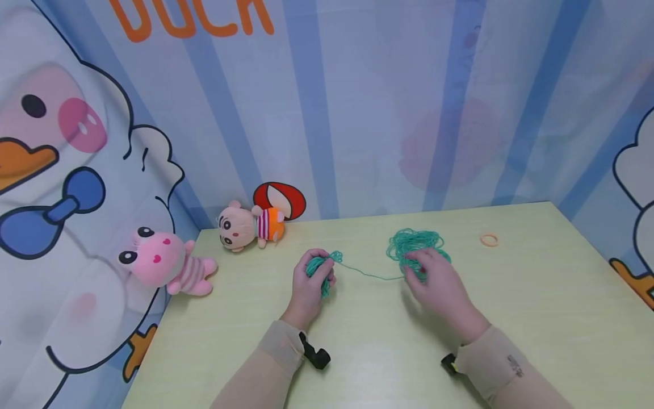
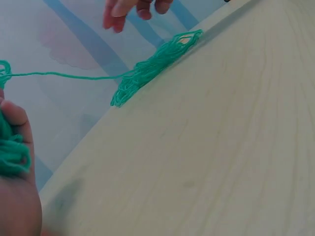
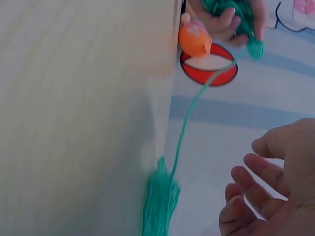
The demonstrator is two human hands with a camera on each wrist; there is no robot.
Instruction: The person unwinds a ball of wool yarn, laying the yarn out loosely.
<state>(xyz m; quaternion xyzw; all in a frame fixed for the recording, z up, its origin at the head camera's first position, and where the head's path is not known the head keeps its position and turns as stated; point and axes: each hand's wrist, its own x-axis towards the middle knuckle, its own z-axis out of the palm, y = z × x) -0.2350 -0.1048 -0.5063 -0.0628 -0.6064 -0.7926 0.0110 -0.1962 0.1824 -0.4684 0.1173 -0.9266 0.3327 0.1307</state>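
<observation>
Green yarn is bunched in my left hand [image 1: 305,291], the fingers and thumb wrapped around the bundle [image 1: 315,265] with a small loop poking out on top. From it a single strand [image 1: 369,275] runs to a looser pile of the same yarn [image 1: 416,240] on the table. My right hand [image 1: 443,287] hovers over that pile. In the right wrist view its fingers [image 3: 256,189] are loosely bent, apart from the yarn pile [image 3: 160,206], and hold nothing. The left wrist view also shows a gap between the right hand's fingertips [image 2: 118,22] and the pile [image 2: 152,66].
A small orange ring [image 1: 489,240] lies right of the pile. At the table's back left are a plush toy in striped clothes [image 1: 250,226] and a pink plush toy [image 1: 166,261]. A printed blue curtain [image 1: 368,113] hangs behind the light table [image 1: 378,352].
</observation>
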